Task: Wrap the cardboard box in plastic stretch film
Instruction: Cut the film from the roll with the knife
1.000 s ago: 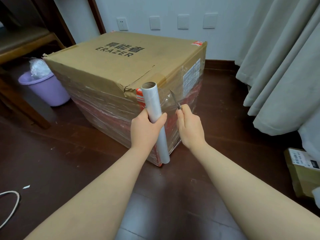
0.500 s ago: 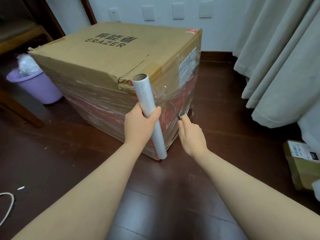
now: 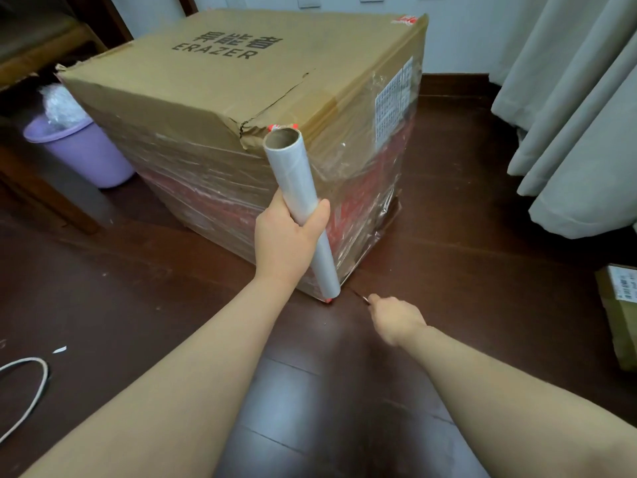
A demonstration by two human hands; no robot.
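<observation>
Where the dark wooden floor (image 3: 138, 305) meets the left edge, one loop of white cord (image 3: 38, 359) lies on it. Further in stands one purple bin (image 3: 86, 153) with crumpled clear plastic (image 3: 60, 105) in it, beside one wooden furniture leg (image 3: 51, 201). One large cardboard box (image 3: 241, 74) sits on the floor in the middle, printed ERAZER on its bare top, which is torn near the front corner. Clear stretch film (image 3: 213, 181) covers its two visible sides. In front of that corner one roll of film (image 3: 296, 188) is held tilted; whether it touches the box I cannot tell. The left hand (image 3: 286, 236) grips its middle, fingers curled round it. Lower right, near the box's bottom corner, the blurred right hand (image 3: 396, 319) has its fingers pinching one thin dark blade (image 3: 358, 295). Pale curtains (image 3: 568, 115) hang at right, and one small parcel (image 3: 620, 315) lies at the edge.
</observation>
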